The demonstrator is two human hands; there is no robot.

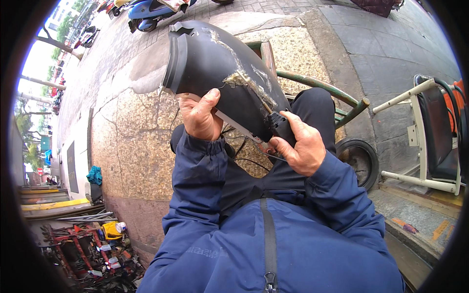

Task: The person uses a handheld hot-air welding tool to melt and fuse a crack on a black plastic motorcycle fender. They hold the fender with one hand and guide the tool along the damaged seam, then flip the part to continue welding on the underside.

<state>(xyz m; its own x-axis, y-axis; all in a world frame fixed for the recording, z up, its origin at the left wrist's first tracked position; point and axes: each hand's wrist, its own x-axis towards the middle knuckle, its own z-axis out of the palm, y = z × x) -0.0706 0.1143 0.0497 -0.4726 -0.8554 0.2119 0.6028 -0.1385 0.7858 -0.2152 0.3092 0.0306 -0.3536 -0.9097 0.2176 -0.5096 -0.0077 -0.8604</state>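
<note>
My left hand [202, 115] grips the lower edge of a curved black plastic panel [202, 63], its thumb on the outer face. The panel looks like a scooter body cover and is tilted over my knees. A rough, pale seam [237, 79] of melted-looking plastic runs across it. In my right hand [304, 146] is a soldering iron [281, 124], its black handle between thumb and fingers. The iron's thin metal shaft points up and left, its tip at the seam. Some fingers of both hands are hidden behind the panel and handle.
Dark cables [251, 161] hang below the panel, between my legs. At the right are a small wheel [358, 163], a green tubular frame [317, 85] and a pale metal-framed chair [425, 132]. A rack of tools [93, 251] stands lower left; a blue scooter [149, 14] is parked beyond.
</note>
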